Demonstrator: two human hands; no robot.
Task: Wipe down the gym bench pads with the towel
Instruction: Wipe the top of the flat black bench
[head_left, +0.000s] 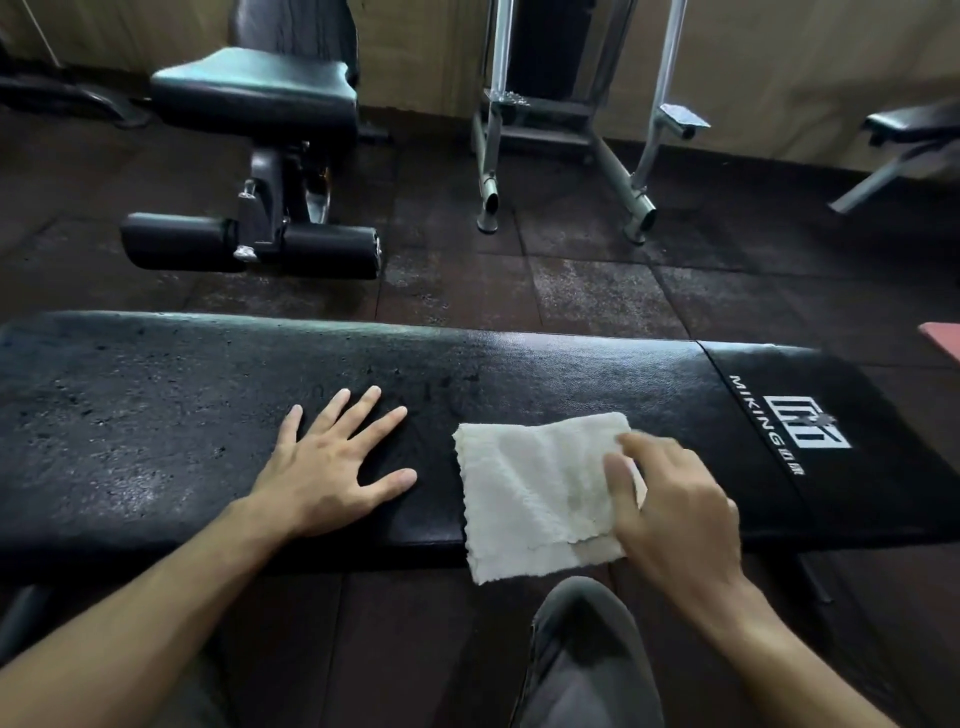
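Observation:
A long black bench pad (156, 415) runs across the view, worn and flaky on its left part, with a white logo on its right end. A folded white towel (535, 493) lies flat on the pad, its near corner hanging over the front edge. My right hand (675, 504) rests on the towel's right side, fingers bent down onto the cloth and thumb on top. My left hand (332, 467) lies flat on the bare pad to the towel's left, fingers spread, a short gap from the cloth.
Behind the bench stand a black seat machine with roller pads (249, 244) at the left, a grey metal frame (566, 135) in the middle and another bench (909, 130) at the far right. The floor is dark rubber tile. My knee (587, 649) is below the towel.

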